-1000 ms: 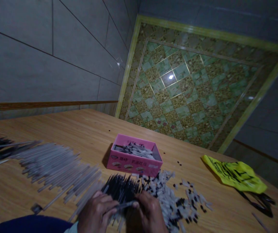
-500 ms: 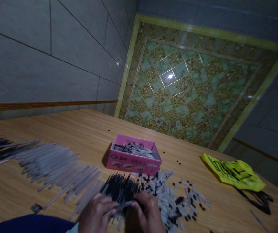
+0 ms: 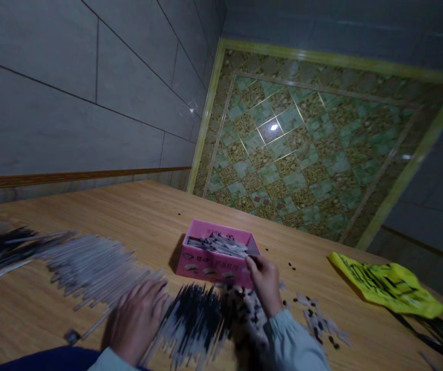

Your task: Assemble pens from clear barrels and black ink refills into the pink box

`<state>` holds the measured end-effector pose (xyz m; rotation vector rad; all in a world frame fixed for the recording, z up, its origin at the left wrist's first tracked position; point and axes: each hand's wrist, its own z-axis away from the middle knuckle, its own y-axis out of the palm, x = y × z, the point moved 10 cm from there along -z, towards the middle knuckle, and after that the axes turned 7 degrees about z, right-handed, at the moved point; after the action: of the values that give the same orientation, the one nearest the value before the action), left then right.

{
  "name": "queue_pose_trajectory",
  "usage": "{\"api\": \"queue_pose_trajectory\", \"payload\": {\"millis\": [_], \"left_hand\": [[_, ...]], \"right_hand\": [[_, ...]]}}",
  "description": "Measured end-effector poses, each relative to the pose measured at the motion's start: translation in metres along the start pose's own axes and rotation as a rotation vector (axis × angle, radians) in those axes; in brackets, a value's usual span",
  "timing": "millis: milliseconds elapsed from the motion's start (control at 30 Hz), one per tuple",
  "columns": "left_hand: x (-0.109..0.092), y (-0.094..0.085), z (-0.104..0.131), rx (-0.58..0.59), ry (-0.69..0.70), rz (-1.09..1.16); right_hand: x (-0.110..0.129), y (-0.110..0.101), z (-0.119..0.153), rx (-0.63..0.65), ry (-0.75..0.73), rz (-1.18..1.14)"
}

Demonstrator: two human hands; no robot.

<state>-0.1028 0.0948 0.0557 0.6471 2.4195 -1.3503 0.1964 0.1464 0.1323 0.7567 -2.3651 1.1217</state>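
My left hand (image 3: 138, 317) lies with its fingers stretched out and spread over the near end of a row of thin clear plastic tubes (image 3: 94, 268). My right hand (image 3: 265, 282) is at the front right corner of a pink box (image 3: 214, 268), its fingers pinched together at the rim. Something dark shows at those fingertips, too small to make out. Inside the box lie many thin whitish sticks with dark ends (image 3: 225, 243), like pens. Between my hands is a bundle of black-tipped thin rods (image 3: 196, 317), like pen refills.
Small clear caps and black plugs (image 3: 318, 319) are scattered at right, partly behind my right forearm. A yellow bag (image 3: 391, 286) with black straps lies further right. Dark rods (image 3: 9, 247) lie at far left. A small dark cube (image 3: 72, 337) sits near the front edge.
My hands have parted from the thin stick they held together over the rods. My right hand has moved up to the box; my left has opened and moved left onto the tubes.
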Motion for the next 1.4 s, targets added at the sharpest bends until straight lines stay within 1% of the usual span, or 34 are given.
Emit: {"api": "queue_pose_trajectory", "payload": {"millis": [67,133,200,300,400,467,533,633,700,767,833,900,967,1000,1033,1100,1167,1233,1300,1400], "left_hand": [[0.008,0.012,0.001,0.09,-0.025,-0.061],[0.013,0.025,0.005,0.167,-0.045,-0.103],[0.018,0.032,0.008,0.191,-0.078,-0.135],[0.02,0.034,0.009,0.195,-0.103,-0.171],[0.018,0.036,0.01,0.24,-0.091,-0.188],[0.018,0.038,0.01,0.282,-0.091,-0.19],[0.019,0.04,0.011,0.309,-0.102,-0.191],[0.019,0.042,0.012,0.315,-0.115,-0.192],[0.02,0.043,0.012,0.318,-0.115,-0.194],[0.02,0.042,0.012,0.301,-0.113,-0.187],[0.018,0.037,0.009,0.244,-0.1,-0.126],[0.012,0.028,0.005,0.142,-0.063,0.041],[0.008,0.021,0.003,0.048,-0.049,0.318],[0.009,0.021,0.003,0.026,-0.079,0.49],[0.012,0.025,0.003,0.029,-0.146,0.679],[0.017,0.047,0.01,0.1,-0.37,1.097],[0.011,0.072,0.021,0.192,-0.618,1.529],[0.004,0.081,0.027,0.215,-0.714,1.69],[0.003,0.085,0.03,0.21,-0.785,1.774],[0.008,0.091,0.033,0.172,-0.899,1.854]], "right_hand": [[-0.012,0.001,-0.026,-0.028,0.021,0.032],[-0.024,0.006,-0.041,-0.036,0.045,0.05],[-0.032,0.01,-0.046,-0.043,0.061,0.051],[-0.039,0.01,-0.038,-0.062,0.069,0.034],[-0.035,0.009,-0.016,-0.051,0.048,0.014],[-0.024,0.014,0.006,0.015,0.007,0.001],[-0.005,0.027,0.033,0.136,-0.06,-0.007],[0.028,0.05,0.077,0.327,-0.164,-0.014],[0.046,0.067,0.102,0.442,-0.245,0.037],[0.055,0.08,0.116,0.472,-0.296,0.128],[0.056,0.092,0.123,0.461,-0.345,0.235],[0.056,0.101,0.126,0.437,-0.4,0.303],[0.057,0.105,0.129,0.414,-0.451,0.316],[0.059,0.105,0.129,0.405,-0.472,0.311],[0.061,0.104,0.13,0.4,-0.492,0.304],[0.066,0.097,0.131,0.378,-0.516,0.285],[0.071,0.084,0.128,0.326,-0.522,0.226],[0.076,0.064,0.125,0.252,-0.533,0.099],[0.078,0.041,0.119,0.147,-0.506,-0.058],[0.071,0.005,0.113,-0.068,-0.357,-0.215]]}}
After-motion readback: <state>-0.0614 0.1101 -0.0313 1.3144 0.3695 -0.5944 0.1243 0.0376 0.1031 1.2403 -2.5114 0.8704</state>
